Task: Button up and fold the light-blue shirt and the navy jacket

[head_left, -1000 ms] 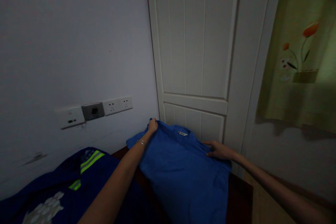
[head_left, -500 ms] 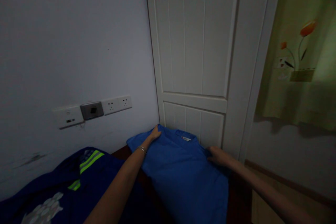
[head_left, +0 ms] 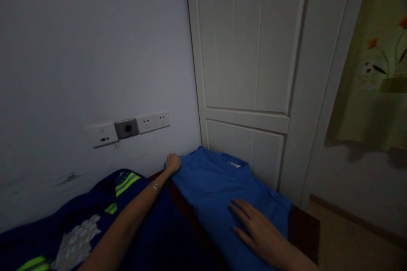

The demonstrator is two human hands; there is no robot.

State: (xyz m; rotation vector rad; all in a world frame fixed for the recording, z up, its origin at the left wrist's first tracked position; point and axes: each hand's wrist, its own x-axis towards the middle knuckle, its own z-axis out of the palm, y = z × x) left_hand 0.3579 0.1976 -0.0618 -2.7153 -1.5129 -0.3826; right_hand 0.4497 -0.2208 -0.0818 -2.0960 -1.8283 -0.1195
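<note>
- Blue shirt point(head_left: 219, 182) lies spread on the dark red surface point(head_left: 305, 228), its collar near the white door point(head_left: 244, 72).
- Left arm reaches far forward, the left hand point(head_left: 173, 163) curled closed on the shirt's sleeve point(head_left: 188, 168).
- Right hand point(head_left: 256, 226) is palm-down over the shirt's body, fingers loosely spread; contact is unclear.

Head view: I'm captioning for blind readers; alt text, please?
A blue shirt lies laid out on a dark red surface, the left hand curled at its sleeve, the right hand over its front. A navy garment lies beside it.
</note>
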